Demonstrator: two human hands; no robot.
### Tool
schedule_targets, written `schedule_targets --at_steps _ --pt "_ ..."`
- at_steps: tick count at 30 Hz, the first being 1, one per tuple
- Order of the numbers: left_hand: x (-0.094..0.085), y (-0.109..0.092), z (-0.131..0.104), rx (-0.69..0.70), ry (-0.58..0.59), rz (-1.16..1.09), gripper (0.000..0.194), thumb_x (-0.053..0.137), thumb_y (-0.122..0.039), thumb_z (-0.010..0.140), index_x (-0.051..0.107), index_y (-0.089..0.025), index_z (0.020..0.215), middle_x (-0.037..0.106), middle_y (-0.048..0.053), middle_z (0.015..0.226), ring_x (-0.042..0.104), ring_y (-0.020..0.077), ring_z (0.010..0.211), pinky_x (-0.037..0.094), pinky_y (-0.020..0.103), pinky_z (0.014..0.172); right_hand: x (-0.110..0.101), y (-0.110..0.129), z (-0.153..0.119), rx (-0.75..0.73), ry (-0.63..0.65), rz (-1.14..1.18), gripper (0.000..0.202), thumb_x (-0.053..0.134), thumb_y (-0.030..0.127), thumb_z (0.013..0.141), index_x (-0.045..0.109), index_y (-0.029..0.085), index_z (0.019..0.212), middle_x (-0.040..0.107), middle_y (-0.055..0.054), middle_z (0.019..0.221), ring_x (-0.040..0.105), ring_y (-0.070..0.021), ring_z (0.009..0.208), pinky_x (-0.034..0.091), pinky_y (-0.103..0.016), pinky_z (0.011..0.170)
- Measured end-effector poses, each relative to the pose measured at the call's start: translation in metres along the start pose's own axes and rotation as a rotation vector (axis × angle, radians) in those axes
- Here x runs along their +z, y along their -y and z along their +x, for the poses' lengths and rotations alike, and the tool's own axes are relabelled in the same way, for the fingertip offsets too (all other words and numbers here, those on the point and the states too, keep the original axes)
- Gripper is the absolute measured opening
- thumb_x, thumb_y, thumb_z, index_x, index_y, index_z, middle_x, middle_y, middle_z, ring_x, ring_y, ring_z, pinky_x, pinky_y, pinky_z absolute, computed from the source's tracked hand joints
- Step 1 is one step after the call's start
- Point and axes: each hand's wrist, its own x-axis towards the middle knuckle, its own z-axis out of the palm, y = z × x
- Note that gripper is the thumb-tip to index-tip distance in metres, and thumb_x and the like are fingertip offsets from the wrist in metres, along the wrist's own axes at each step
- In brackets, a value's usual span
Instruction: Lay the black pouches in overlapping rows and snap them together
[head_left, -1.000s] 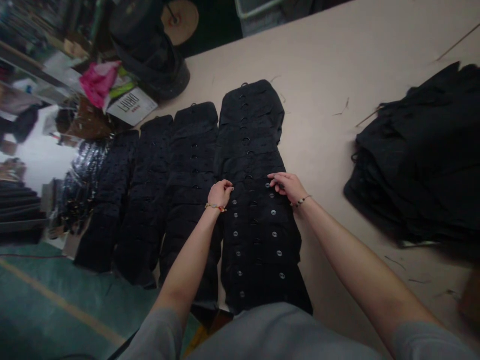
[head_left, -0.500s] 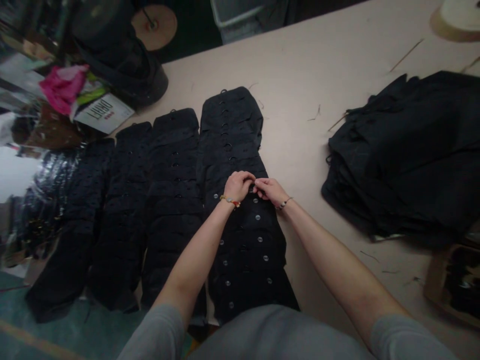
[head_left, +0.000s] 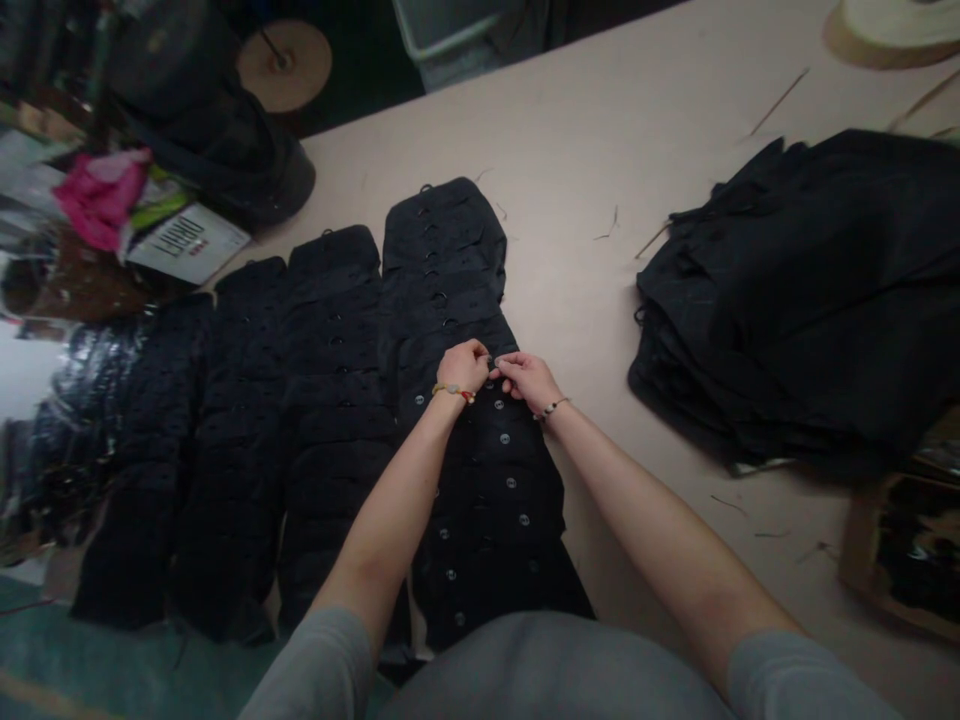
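Note:
My left hand and my right hand meet over the nearest column of overlapping black fabric pieces. Thumb and forefinger are pinched on both hands, the fingertips almost touching. Between them is something small and dark that I cannot make out. Below and beside the hands, round light-rimmed buttons run down the column in two rows. Higher up, small dark loops stick out along its middle. My forearms cover part of the lower pieces.
More columns of black pieces lie to the left, beside a plastic-wrapped bundle. A white box and a black fabric roll stand at the back left. On the right are a black fabric heap and an open box.
The whole view has shifted slightly left over the table. My fingertips have parted a little, both hands still pinching at the same spot on the column.

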Motion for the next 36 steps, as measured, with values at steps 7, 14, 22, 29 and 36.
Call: schedule_targets --at_steps 7,14,22,29,36 --pt "-0.003 -0.001 -0.007 0.044 -0.071 0.117 0.015 0.057 -0.034 0.083 0.065 -0.025 0.091 0.067 0.006 0.094 0.062 0.0217 0.087 0.047 0.030 0.073 -0.002 -0.003 0.003 -0.028 0.000 -0.038 0.014 0.065 0.027 0.079 0.061 0.015 0.081 0.066 0.000 0.064 0.040 -0.0030 0.037 0.026 -0.013 0.031" --pt "0.002 0.009 -0.013 0.214 -0.160 0.135 0.012 0.056 -0.030 0.085 0.066 -0.023 0.084 0.063 0.008 0.090 0.057 0.0233 0.092 0.046 0.032 0.077 -0.003 -0.003 0.002 -0.050 -0.002 -0.120 0.017 0.066 0.032 0.079 0.063 0.015 0.078 0.065 -0.001 0.062 0.042 -0.0040 0.039 0.027 -0.014 0.032" --pt "-0.003 0.011 -0.025 0.474 -0.102 -0.095 0.024 0.048 -0.027 0.092 0.068 -0.022 0.104 0.068 0.004 0.099 0.056 0.0165 0.092 0.044 0.029 0.087 -0.009 -0.003 0.003 -0.042 0.088 -0.092 0.023 0.068 0.037 0.076 0.062 0.015 0.073 0.066 -0.002 0.065 0.041 -0.0038 0.040 0.028 -0.013 0.033" --pt "-0.008 0.034 -0.036 0.236 -0.197 -0.180 0.018 0.050 -0.025 0.090 0.067 -0.022 0.096 0.070 0.002 0.097 0.060 0.0154 0.091 0.045 0.026 0.086 -0.010 0.004 0.000 0.023 0.103 0.026 0.020 0.066 0.029 0.078 0.067 0.014 0.092 0.068 -0.004 0.073 0.043 -0.0040 0.042 0.025 -0.014 0.033" --pt "-0.034 0.113 -0.038 -0.163 -0.207 -0.156 0.016 0.053 -0.024 0.085 0.067 -0.023 0.091 0.070 0.001 0.087 0.064 0.0155 0.083 0.046 0.025 0.077 -0.006 0.013 0.002 0.071 0.028 0.150 0.026 0.062 0.018 0.079 0.061 0.014 0.104 0.069 -0.006 0.077 0.045 -0.0055 0.045 0.022 -0.015 0.033"
